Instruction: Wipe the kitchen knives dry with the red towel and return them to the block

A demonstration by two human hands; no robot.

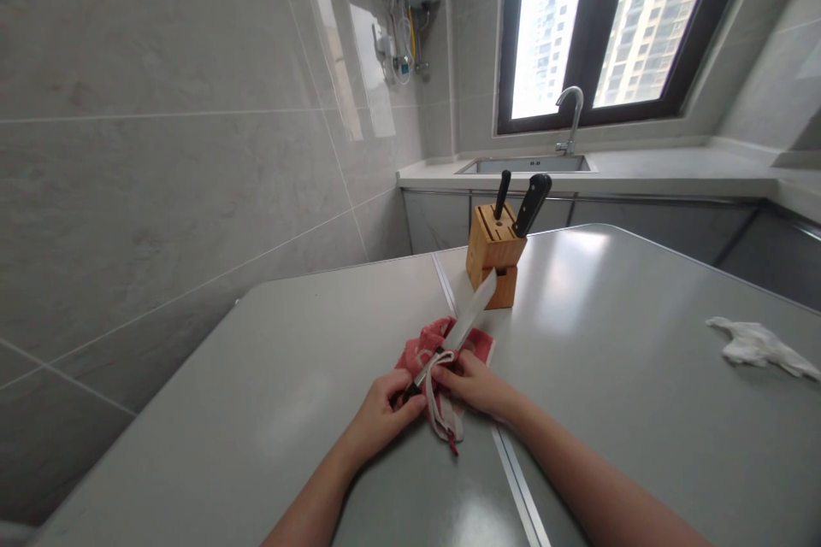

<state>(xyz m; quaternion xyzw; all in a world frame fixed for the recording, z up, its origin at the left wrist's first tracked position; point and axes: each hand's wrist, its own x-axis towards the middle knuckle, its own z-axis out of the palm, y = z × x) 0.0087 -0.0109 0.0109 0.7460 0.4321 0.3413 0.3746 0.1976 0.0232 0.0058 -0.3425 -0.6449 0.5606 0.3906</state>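
My left hand [383,412] grips the dark handle of a large kitchen knife [471,312], whose broad pale blade points away toward the knife block. My right hand [475,382] holds a red and white cloth [428,349] bunched against the blade near the handle. Both hands rest low over the grey table [288,410]. Just beyond the blade tip stands a wooden knife block [493,252] with two black-handled knives in it.
A crumpled white tissue [760,346] lies at the table's right edge. A metal seam [513,470] runs down the tabletop. Tiled wall to the left; behind, a counter with sink [526,163], tap [570,115] and a window.
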